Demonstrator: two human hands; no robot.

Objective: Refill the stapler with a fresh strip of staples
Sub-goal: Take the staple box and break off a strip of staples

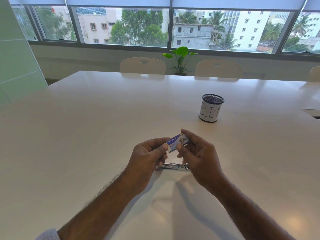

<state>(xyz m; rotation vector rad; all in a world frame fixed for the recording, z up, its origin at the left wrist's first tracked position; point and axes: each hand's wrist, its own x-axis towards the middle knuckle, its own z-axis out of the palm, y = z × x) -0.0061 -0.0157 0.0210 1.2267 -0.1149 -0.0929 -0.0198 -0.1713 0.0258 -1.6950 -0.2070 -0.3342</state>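
A small blue and white staple box (176, 141) is held above the table between both hands. My left hand (149, 158) pinches its left end with thumb and fingers. My right hand (199, 158) grips its right end, thumb on the near side. Below the hands a metal stapler (172, 166) lies flat on the white table (86, 135), partly hidden by my fingers. Whether the box is open I cannot tell.
A black mesh cup (211, 108) wrapped in a paper label reading "BIN" stands to the far right of the hands. White chairs (142, 65) and a potted plant (181, 59) line the table's far edge under the windows.
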